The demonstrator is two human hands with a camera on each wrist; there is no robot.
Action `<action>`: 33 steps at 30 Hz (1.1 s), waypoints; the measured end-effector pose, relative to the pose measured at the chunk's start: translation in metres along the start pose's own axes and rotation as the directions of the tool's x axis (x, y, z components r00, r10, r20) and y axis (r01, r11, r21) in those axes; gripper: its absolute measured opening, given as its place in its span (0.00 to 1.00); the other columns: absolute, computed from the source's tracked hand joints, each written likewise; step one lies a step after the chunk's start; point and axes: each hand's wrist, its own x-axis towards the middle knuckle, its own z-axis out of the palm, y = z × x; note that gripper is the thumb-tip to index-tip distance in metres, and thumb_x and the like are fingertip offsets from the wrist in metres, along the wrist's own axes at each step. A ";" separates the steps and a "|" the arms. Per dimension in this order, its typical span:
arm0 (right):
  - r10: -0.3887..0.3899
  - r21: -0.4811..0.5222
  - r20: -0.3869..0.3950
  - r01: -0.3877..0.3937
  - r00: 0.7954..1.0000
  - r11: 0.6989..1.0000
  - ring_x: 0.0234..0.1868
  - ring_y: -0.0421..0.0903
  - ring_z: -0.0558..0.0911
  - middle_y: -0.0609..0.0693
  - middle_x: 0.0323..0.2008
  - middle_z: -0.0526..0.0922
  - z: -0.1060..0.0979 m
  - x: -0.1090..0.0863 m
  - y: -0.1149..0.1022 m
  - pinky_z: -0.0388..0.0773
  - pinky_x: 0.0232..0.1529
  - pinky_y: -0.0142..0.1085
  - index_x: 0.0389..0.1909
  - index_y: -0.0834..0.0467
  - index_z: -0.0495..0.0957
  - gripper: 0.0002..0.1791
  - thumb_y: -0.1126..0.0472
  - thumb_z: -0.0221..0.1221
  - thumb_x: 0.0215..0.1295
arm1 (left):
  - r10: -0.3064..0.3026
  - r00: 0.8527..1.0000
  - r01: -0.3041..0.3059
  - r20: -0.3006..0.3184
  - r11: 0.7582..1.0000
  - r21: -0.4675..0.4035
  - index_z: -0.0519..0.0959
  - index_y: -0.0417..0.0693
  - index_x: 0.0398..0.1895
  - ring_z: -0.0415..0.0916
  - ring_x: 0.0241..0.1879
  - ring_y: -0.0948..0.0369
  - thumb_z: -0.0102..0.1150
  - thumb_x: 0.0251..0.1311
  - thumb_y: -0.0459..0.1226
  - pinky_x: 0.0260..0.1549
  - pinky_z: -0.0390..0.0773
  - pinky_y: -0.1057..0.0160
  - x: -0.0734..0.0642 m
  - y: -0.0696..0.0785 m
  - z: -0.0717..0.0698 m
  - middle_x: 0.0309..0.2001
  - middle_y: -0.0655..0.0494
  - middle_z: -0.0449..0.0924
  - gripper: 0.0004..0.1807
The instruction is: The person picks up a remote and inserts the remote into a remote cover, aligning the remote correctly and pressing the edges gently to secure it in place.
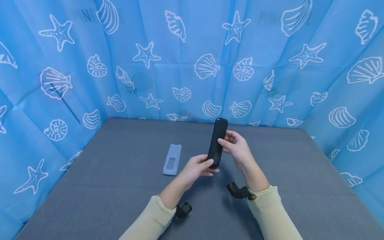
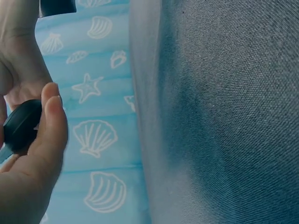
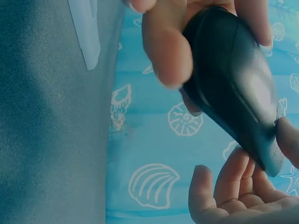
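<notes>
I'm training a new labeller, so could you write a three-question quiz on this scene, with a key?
1. True or false: the left hand and the right hand both hold the black device.
2. Multiple choice: where is the pale blue piece?
a) in the left hand
b) on the grey table
c) in the right hand
3. Short answer: in the head view, which hand grips the lower end of the black device?

Key: 1. True. 2. b. 3. The left hand.

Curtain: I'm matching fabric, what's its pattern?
White seashells and starfish on a blue curtain; head view shows best.
</notes>
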 end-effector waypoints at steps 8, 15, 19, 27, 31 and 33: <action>0.006 0.009 -0.008 -0.006 1.000 1.000 0.45 0.46 0.72 0.54 0.43 0.74 -0.002 0.000 0.001 0.75 0.42 0.34 0.62 0.70 0.69 0.23 0.63 0.56 0.71 | 0.005 0.997 -0.002 0.072 0.999 -0.049 0.64 0.30 0.65 0.78 0.53 0.48 0.40 0.77 0.37 0.52 0.76 0.55 -0.002 0.001 -0.001 0.53 0.34 0.77 0.22; 0.019 0.024 0.013 -0.019 1.000 1.000 0.44 0.46 0.73 0.52 0.43 0.77 -0.001 -0.003 0.001 0.74 0.48 0.42 0.59 0.71 0.71 0.21 0.62 0.56 0.71 | -0.015 0.993 0.027 0.114 0.994 -0.110 0.61 0.30 0.68 0.77 0.55 0.47 0.37 0.77 0.37 0.54 0.74 0.54 -0.001 -0.001 -0.002 0.53 0.33 0.77 0.23; 0.003 0.021 0.024 -0.003 1.000 1.000 0.43 0.45 0.73 0.51 0.41 0.76 -0.001 -0.003 0.002 0.75 0.46 0.39 0.59 0.70 0.70 0.21 0.63 0.56 0.71 | -0.034 0.994 0.049 0.109 0.989 -0.139 0.60 0.31 0.69 0.78 0.54 0.48 0.35 0.78 0.37 0.54 0.74 0.54 -0.001 0.000 -0.002 0.53 0.32 0.76 0.24; -0.014 0.028 0.049 0.013 0.999 1.000 0.40 0.43 0.76 0.52 0.42 0.77 0.000 -0.005 0.003 0.75 0.39 0.34 0.62 0.68 0.66 0.22 0.64 0.55 0.71 | -0.065 0.995 0.079 0.082 0.980 -0.181 0.60 0.32 0.69 0.78 0.53 0.50 0.36 0.78 0.37 0.53 0.74 0.56 0.000 0.000 0.000 0.53 0.34 0.77 0.23; -0.022 0.038 0.040 0.021 0.999 0.999 0.40 0.42 0.76 0.52 0.42 0.77 0.000 -0.006 0.004 0.75 0.36 0.33 0.63 0.67 0.65 0.22 0.64 0.54 0.72 | -0.070 0.995 0.080 0.065 0.983 -0.166 0.61 0.30 0.68 0.79 0.53 0.50 0.37 0.78 0.37 0.52 0.75 0.56 -0.001 -0.001 -0.001 0.54 0.34 0.76 0.23; -0.028 0.035 0.039 0.026 0.999 0.999 0.41 0.43 0.76 0.53 0.42 0.77 0.000 -0.006 0.005 0.75 0.36 0.33 0.63 0.67 0.65 0.22 0.63 0.54 0.72 | -0.077 0.995 0.086 0.059 0.983 -0.160 0.62 0.30 0.68 0.79 0.53 0.50 0.37 0.78 0.37 0.52 0.75 0.57 -0.001 -0.001 -0.001 0.55 0.33 0.75 0.23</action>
